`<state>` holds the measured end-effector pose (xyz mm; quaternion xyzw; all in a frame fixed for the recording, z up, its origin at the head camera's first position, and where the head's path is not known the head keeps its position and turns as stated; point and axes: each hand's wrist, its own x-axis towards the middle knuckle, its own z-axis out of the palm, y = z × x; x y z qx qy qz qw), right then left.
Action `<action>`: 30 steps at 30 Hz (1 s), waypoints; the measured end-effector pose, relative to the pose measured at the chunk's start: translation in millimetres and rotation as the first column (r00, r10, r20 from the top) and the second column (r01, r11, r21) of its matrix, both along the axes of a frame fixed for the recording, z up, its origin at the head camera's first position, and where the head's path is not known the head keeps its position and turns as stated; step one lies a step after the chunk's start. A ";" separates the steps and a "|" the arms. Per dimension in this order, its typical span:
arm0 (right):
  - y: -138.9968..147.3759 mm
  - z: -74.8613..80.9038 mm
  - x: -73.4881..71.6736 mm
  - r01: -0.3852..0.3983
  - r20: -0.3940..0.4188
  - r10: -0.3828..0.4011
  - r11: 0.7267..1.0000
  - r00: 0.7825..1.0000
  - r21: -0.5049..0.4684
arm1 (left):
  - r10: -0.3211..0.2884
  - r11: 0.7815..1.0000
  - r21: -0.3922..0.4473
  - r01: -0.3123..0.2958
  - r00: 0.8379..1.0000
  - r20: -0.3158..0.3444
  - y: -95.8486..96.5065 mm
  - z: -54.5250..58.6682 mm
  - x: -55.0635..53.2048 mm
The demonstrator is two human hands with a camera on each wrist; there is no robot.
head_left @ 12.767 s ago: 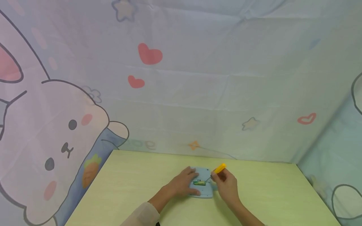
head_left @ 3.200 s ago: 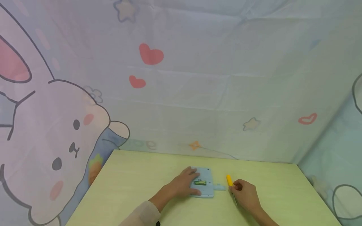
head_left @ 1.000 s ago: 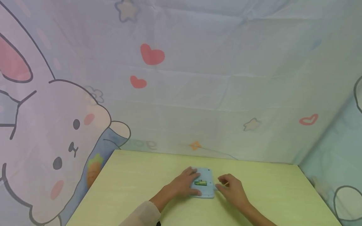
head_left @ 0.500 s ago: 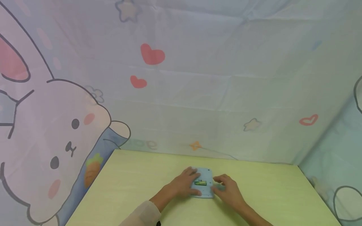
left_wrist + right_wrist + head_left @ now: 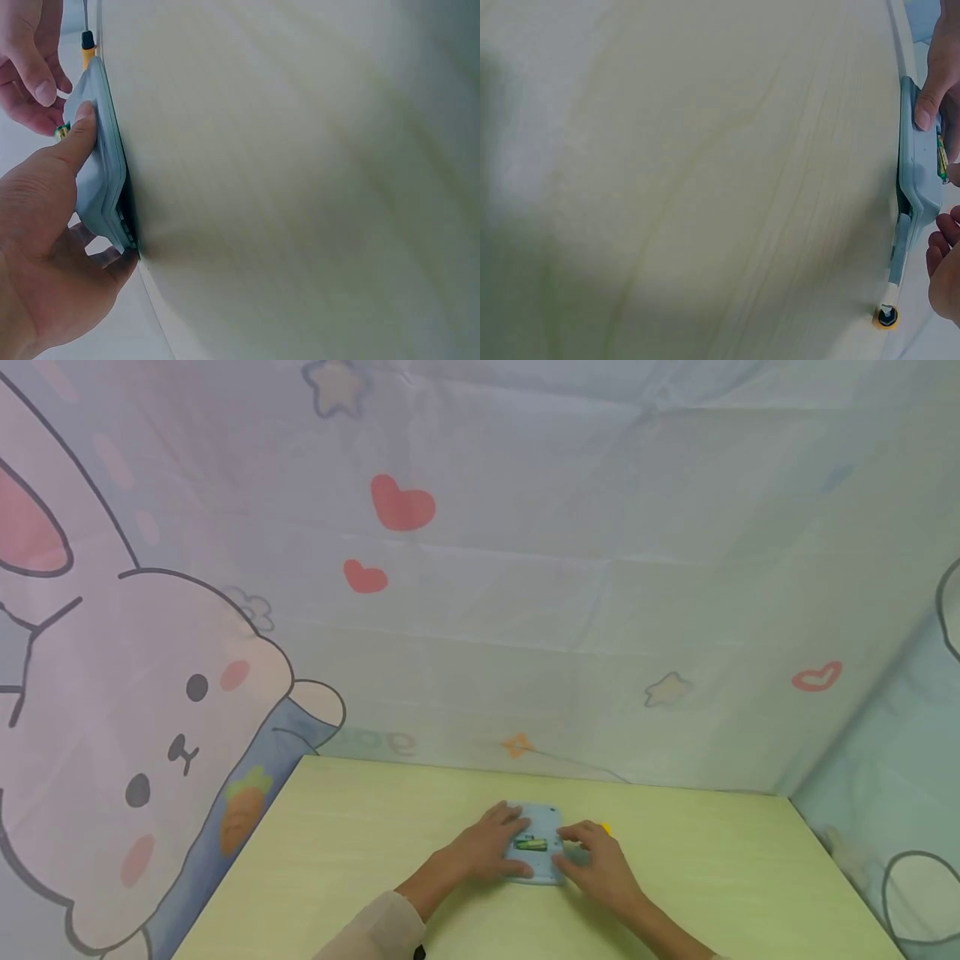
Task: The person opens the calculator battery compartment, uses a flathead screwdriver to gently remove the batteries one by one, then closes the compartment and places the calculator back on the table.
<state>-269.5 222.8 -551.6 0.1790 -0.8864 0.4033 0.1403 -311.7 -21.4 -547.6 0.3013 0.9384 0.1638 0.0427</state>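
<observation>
Light-blue case (image 5: 543, 827), head view: lies flat on the pale yellow-green table (image 5: 360, 852), lower centre of the frame. Green-and-yellow cells (image 5: 532, 845) show in a recess in its upper face; their number is not clear. The left hand (image 5: 483, 847) rests over the case's left part with thumb and fingers spread, pressing on it. A light sleeve (image 5: 382, 927) covers that forearm. The right hand (image 5: 600, 864) is at the case's right edge, thumb and forefinger apart, fingers loosely bent; whether the tips touch the edge cannot be told. Just behind this hand, a yellow bit of a tool (image 5: 606, 829) shows. A backdrop sheet (image 5: 570, 593) fills the upper frame, with a printed rabbit (image 5: 187, 727) at left.

Left wrist view: the case stands at the left of the frame, seen nearly edge-on. The left thumb lies across its face, while the fingers reach its lower end. The right hand occupies the upper left corner, its thumb apart from the fingers. The tool's yellow-and-black handle and thin shaft show near the top edge.

Right wrist view: the case appears at the right edge of the frame, the left hand above it, the right hand below with fingers bent. A narrow light-blue piece (image 5: 900, 251) sits at the case's lower end, near the tool.
</observation>
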 end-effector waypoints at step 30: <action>-17.3 1.8 -6.9 0.030 -0.003 -0.030 0.995 1.000 0.094 | 0.004 1.000 -0.001 -0.005 1.000 -0.005 0.4 1.9 1.9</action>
